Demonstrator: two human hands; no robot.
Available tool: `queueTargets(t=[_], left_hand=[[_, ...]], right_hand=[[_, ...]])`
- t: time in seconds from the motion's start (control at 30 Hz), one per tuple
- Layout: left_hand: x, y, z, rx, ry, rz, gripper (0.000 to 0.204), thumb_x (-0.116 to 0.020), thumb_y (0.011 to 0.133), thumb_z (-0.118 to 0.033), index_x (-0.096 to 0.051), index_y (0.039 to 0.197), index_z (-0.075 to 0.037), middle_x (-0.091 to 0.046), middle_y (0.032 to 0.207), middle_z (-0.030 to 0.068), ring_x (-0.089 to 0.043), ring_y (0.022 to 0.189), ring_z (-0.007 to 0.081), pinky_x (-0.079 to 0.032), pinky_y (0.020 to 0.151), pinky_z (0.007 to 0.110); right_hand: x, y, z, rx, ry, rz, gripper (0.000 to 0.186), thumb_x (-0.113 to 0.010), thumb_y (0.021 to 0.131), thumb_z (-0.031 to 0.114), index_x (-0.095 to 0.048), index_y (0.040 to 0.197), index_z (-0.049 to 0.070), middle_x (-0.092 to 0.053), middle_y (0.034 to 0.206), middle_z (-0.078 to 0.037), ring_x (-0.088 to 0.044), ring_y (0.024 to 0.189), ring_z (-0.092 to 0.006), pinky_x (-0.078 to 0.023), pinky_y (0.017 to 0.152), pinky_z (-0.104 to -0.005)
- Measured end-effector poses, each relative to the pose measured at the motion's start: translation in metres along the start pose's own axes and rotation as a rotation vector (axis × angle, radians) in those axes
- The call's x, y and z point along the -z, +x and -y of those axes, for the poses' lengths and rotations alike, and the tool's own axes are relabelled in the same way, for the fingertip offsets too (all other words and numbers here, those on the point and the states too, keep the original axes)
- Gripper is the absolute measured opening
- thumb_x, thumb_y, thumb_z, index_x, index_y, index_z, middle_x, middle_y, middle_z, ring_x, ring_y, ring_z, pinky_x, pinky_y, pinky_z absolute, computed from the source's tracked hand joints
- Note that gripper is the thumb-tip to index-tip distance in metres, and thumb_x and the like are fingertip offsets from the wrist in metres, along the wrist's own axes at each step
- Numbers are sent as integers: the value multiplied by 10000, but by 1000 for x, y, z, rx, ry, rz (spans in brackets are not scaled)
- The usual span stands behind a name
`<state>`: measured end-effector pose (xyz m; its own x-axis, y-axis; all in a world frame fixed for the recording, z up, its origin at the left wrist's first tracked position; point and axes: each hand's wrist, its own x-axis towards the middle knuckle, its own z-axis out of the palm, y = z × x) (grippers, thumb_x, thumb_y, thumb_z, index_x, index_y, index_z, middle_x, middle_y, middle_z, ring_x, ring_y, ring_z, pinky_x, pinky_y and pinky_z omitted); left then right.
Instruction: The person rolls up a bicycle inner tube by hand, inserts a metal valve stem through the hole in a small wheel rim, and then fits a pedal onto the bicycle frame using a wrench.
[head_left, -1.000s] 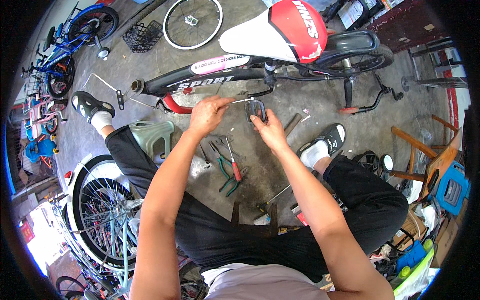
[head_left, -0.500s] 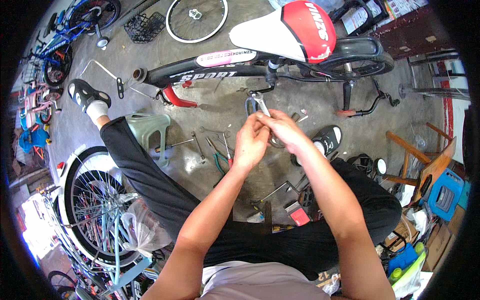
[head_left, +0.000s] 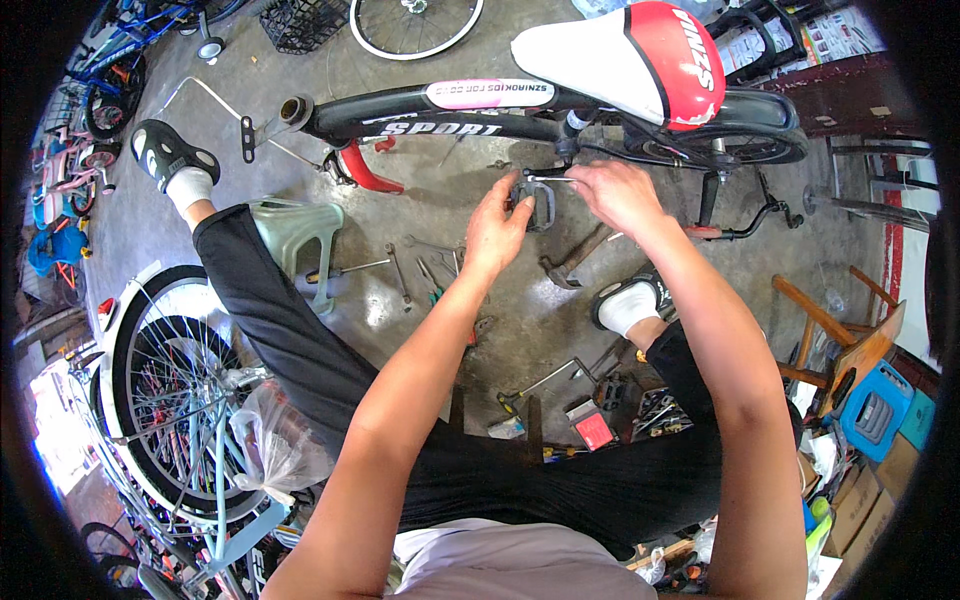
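Note:
In front of me lies a black children's bicycle frame (head_left: 350,122) with a red and white saddle (head_left: 590,60). My left hand (head_left: 495,228) is closed on a dark bicycle pedal (head_left: 543,207) by the crank arm (head_left: 567,155). My right hand (head_left: 618,195) grips a slim metal wrench (head_left: 551,179), whose far end reaches the pedal's inner side. Whether its jaw sits on the pedal axle is too small to tell. A hammer (head_left: 572,268) lies on the floor below the right hand.
Pliers (head_left: 432,285), a wrench (head_left: 399,275) and a screwdriver (head_left: 345,269) lie left of the hands, beside a pale green stool (head_left: 300,222). Parked bicycles (head_left: 190,400) crowd the left. A wooden chair (head_left: 850,340) stands at right. A loose wheel (head_left: 415,25) lies at the far side.
My hands have moved apart: the left has taken hold of the pedal, and the right carries the wrench, turned sideways, to it. The view has shifted slightly, and the hammer shows more fully.

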<state>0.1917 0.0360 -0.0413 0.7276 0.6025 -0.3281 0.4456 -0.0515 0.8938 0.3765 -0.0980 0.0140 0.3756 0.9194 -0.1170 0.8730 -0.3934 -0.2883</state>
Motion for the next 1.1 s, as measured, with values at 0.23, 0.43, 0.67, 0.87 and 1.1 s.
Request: queueTargets(t=[0.23,0.43,0.67,0.87,1.1], left_hand=[[-13,3,15,39,-5,-63,624,-747,898,-239,-547,1482,-144,-717,1190,221,-702,1079,354,-530,929,423],[-11,4,14,88,-21,-49,601,-731,925,-92,-546,1496,-123,-716,1153,59,-672,928,132,-564,823,312],[-15,5,17,119,-130,-13,597,-726,948,-113,-527,1510,-141,-700,1158,54,-657,866,107,-564,674,285],[12,10,35,84,-199,105,695,-717,986,-279,-394,1575,-103,-613,1393,125,-651,1103,204,-564,804,333],[78,-39,148,516,-97,-110,291,-590,1035,-295,-674,1105,-25,-710,970,50,-646,798,135,-512,655,285]], right_hand=[[-14,8,-5,33,-18,26,194,-622,977,296,-726,1052,150,-737,898,-127,-723,886,-343,-578,771,-496],[-1,12,9,100,-124,68,171,-615,962,254,-709,989,114,-721,826,-157,-729,801,-353,-587,691,-482],[-25,3,-4,74,13,-51,140,-618,973,234,-667,1009,107,-712,822,-135,-719,823,-351,-586,725,-485],[-54,-19,-3,-33,33,-201,156,-646,963,254,-635,971,98,-705,894,-108,-667,902,-351,-512,827,-510],[-66,-18,0,-96,-39,-136,204,-612,979,278,-620,927,81,-709,929,-118,-638,934,-332,-490,800,-483]])
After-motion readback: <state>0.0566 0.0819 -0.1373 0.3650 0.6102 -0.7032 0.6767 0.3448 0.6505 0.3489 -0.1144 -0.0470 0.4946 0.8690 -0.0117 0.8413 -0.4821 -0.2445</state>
